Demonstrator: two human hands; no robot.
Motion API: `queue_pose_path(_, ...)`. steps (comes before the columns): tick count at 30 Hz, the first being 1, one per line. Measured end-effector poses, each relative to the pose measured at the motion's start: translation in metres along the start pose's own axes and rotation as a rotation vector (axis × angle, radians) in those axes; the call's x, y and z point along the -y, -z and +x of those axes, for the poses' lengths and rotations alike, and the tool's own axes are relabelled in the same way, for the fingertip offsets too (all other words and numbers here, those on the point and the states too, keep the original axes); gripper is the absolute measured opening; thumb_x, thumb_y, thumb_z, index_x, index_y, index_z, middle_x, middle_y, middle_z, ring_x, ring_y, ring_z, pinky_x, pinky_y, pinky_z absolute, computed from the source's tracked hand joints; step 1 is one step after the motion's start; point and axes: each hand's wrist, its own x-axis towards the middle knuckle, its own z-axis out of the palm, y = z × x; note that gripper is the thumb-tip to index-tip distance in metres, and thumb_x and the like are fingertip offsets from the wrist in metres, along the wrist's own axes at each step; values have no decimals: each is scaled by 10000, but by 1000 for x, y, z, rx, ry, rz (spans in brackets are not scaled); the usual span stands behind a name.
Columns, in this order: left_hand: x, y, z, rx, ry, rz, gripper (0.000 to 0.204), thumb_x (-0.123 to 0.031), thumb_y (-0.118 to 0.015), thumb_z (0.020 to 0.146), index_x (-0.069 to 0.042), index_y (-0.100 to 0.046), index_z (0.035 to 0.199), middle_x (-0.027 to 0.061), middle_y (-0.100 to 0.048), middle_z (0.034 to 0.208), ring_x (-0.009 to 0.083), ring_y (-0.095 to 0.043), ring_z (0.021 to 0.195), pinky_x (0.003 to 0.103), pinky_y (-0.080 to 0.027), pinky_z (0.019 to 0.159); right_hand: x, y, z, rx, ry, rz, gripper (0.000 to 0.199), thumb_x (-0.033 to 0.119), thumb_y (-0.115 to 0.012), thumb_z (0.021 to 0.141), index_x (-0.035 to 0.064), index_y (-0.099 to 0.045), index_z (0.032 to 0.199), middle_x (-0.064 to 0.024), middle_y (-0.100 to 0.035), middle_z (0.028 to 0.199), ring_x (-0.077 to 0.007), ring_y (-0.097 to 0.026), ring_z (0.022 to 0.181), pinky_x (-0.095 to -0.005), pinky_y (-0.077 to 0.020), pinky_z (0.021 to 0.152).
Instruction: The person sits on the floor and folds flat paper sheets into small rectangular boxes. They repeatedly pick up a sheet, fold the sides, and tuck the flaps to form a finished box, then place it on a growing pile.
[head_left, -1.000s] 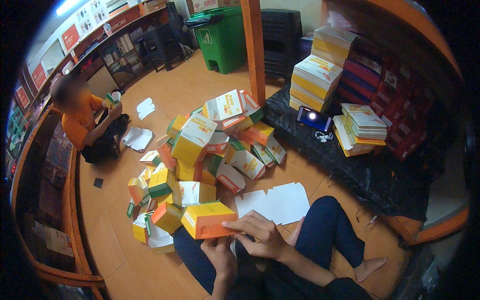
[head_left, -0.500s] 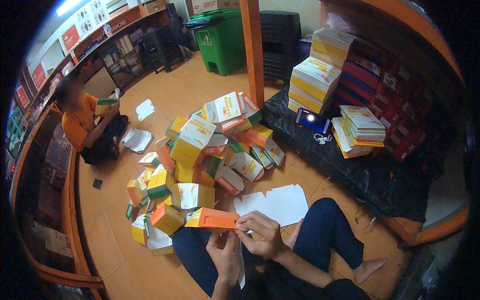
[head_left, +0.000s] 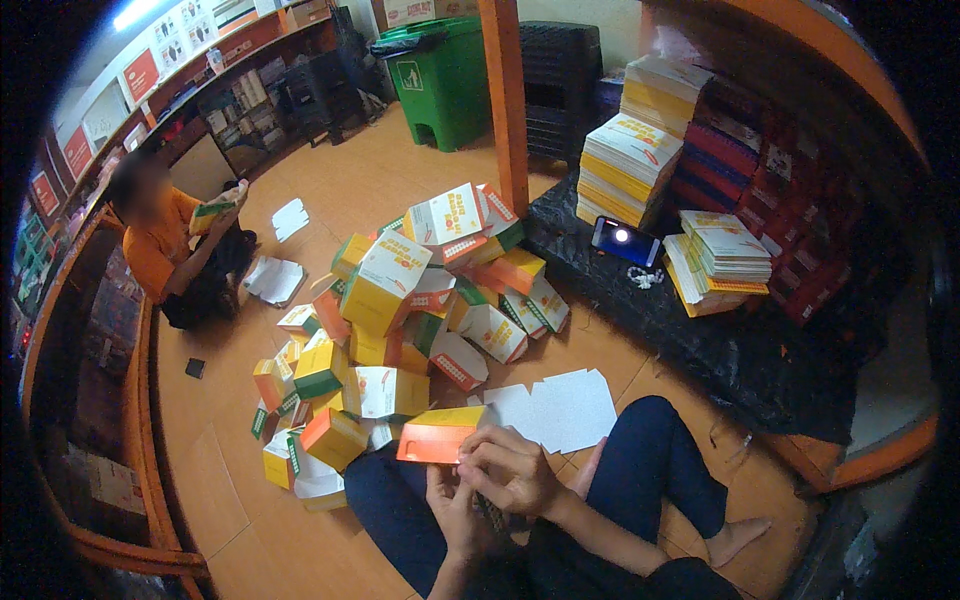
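Observation:
I sit on the floor with an orange and yellow carton (head_left: pixel 440 437) held over my lap. My right hand (head_left: pixel 512 470) grips its near end from the right, fingers curled over the flap. My left hand (head_left: pixel 452 505) sits just below, touching the carton's underside edge. A pile of folded yellow, orange, white and green boxes (head_left: pixel 420 290) lies on the floor just beyond my knees. White flat carton blanks (head_left: pixel 560 405) rest on the floor to the right of the carton.
Another person in an orange shirt (head_left: pixel 160 240) sits at the left holding a box. Stacks of flat cartons (head_left: pixel 630 160) and a phone (head_left: pixel 625 240) rest on a dark mat at the right. A green bin (head_left: pixel 440 75) and an orange post (head_left: pixel 505 100) stand behind.
The carton has been turned and flattened in my hands, shifting right toward my lap; both hands have closed in on its near end.

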Motion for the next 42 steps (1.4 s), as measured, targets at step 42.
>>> queue_pose_path(42, 22, -15, 9, -5, 83, 107, 209, -65, -574, 995, 48, -609, 1166, 68, -646, 1091, 126, -610, 985, 274, -493, 874, -5, 26, -6, -93, 8, -153, 146, 23, -719, 836, 16, -628, 951, -96, -632, 919, -298, -681, 874, -398, -565, 758)
